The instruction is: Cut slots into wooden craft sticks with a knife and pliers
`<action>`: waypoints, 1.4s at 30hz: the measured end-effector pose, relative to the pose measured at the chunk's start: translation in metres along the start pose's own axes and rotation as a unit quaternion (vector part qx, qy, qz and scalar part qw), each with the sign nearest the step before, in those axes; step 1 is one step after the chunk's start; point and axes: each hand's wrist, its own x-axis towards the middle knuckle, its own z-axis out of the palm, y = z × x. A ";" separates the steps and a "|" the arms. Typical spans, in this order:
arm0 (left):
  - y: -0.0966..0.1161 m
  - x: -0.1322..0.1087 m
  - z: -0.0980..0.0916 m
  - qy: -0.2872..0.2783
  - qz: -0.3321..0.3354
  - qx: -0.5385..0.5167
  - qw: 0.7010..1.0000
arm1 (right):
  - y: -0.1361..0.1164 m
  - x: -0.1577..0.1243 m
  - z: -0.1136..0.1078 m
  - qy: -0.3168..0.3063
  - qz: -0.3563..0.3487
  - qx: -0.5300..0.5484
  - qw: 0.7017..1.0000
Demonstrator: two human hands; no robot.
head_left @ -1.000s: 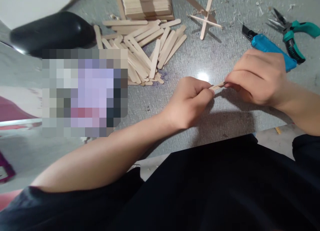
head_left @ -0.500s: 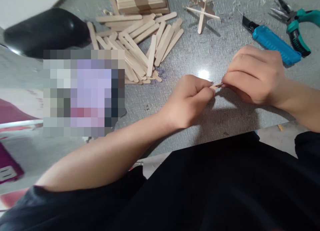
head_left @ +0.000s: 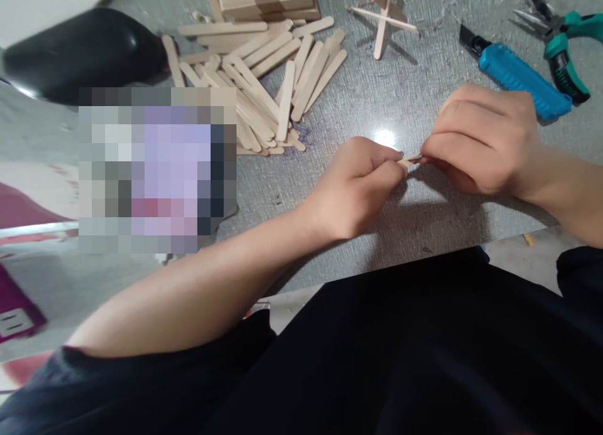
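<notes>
Over a grey tabletop point(head_left: 282, 199), a slim wooden piece point(head_left: 409, 162) is pinched between the thumb and fingers of the left hand point(head_left: 360, 187), its other end met by the pressed-together fingertips of the right hand point(head_left: 485, 140). Its long axis is held nearly crosswise, the right-hand end angled slightly away from the body; a blue cutter point(head_left: 522, 80) is seen just beyond the right hand.

Glare point(head_left: 385, 138) on tabletop point(head_left: 282, 187), soft shadows point(head_left: 400, 231), pixelated patch point(head_left: 164, 171)
</notes>
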 end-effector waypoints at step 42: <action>0.018 0.000 -0.014 -0.109 -0.165 0.071 0.978 | 0.006 0.013 0.009 -0.066 -0.061 0.102 0.991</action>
